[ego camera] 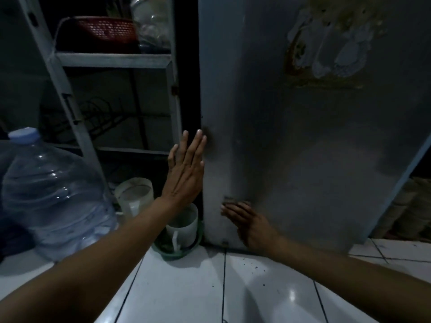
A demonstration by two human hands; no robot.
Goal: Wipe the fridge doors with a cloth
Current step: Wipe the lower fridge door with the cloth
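The grey fridge door (pixel 303 148) fills the right half of the view, with a rusty, peeling patch (pixel 326 47) high up on it. My left hand (pixel 186 169) lies flat against the door's left edge, fingers straight and pointing up, holding nothing. My right hand (pixel 247 224) presses low on the door near its bottom left corner. A small dark cloth (pixel 229 199) peeks out just beyond its fingertips, pinned between the hand and the door; most of it is hidden under the hand.
Left of the fridge stands a white shelf rack (pixel 112 60) with a red basket (pixel 105 29) and a dish rack. A big clear water bottle (pixel 53 194) sits at the near left. White plastic jugs (pixel 135 194) and a green bowl (pixel 177 250) stand on the white tiled floor (pixel 256 287).
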